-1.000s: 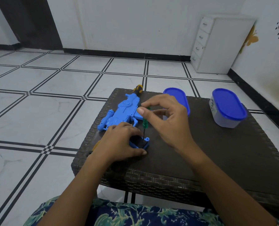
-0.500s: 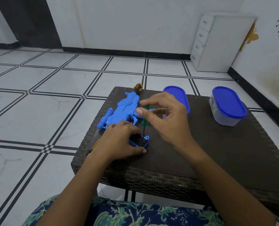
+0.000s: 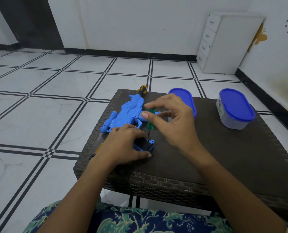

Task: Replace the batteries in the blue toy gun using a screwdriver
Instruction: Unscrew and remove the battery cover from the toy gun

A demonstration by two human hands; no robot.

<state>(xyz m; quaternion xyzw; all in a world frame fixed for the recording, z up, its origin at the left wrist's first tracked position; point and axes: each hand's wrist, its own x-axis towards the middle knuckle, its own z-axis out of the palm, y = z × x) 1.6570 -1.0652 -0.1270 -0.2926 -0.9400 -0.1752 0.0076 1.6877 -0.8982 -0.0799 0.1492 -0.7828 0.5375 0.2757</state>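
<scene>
Right hand [image 3: 176, 121]: thumb and fingertips pinched on the green handle of a screwdriver [image 3: 150, 121], held upright, thin shaft pointing down into a small blue battery cover [image 3: 144, 146].
Left hand [image 3: 124, 145]: laid flat, fingers curled over the battery cover, pressing it to the bench [image 3: 224, 162].
Blue toy gun [image 3: 123, 115]: lying on its side on the bench, just beyond the left hand.
Second screwdriver [image 3: 142, 89]: yellow-black handle, at the far bench edge behind the gun.
Blue lid [image 3: 184, 98]: beyond the right hand.
Lidded container [image 3: 234, 109]: far right, well apart.
</scene>
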